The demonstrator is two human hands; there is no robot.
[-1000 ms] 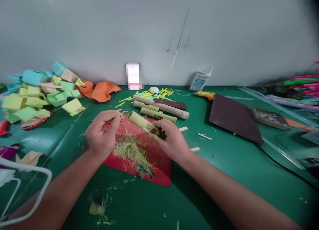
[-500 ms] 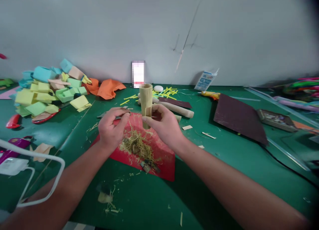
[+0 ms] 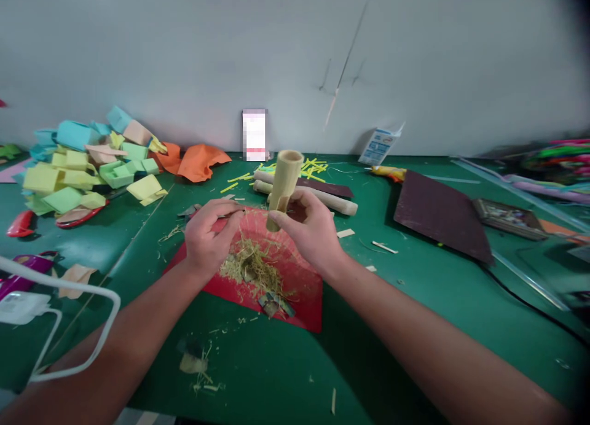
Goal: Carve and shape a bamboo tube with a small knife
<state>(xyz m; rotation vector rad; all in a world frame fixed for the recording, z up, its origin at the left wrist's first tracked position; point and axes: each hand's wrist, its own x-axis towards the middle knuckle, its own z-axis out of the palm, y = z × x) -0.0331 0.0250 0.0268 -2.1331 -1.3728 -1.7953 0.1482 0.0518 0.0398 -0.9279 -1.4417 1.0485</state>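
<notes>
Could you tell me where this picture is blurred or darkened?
Head view: the bamboo tube in the right hand is sharp enough; the thin grey tool in the left hand is hard to make out; the coloured strips at the right edge smear, and that corner darkens.

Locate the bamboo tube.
Head view, centre: the bamboo tube stands nearly upright in the right hand, over the far edge of the red mat, just right of the left hand pinching a thin grey tool.
</notes>
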